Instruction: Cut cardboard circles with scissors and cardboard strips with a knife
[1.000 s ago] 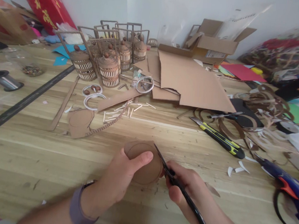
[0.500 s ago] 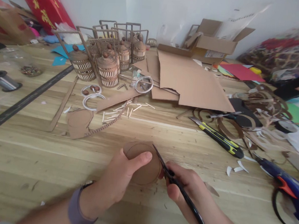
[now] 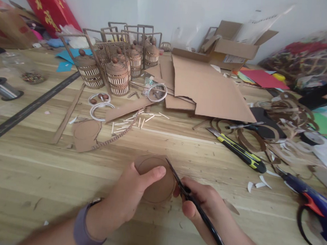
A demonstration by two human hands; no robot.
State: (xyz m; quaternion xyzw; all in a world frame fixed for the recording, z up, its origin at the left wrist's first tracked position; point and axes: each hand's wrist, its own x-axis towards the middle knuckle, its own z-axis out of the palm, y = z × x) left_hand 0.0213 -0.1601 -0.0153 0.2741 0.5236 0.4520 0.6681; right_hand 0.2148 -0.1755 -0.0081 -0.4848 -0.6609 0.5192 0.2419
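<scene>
My left hand pinches a brown cardboard piece with a circle drawn on it, thumb on top, just above the wooden table. My right hand is closed round black scissors. Their blades sit at the right edge of the cardboard, along the drawn line. A purple watch band is on my left wrist.
A yellow and black utility knife lies to the right, and a blue glue gun further right. Cardboard sheets, an open box and several small cardboard lanterns stand behind. White rings, sticks and scraps lie to the left.
The scissor blades have crept slightly up and left along the cardboard edge. Both hands stay in almost the same place.
</scene>
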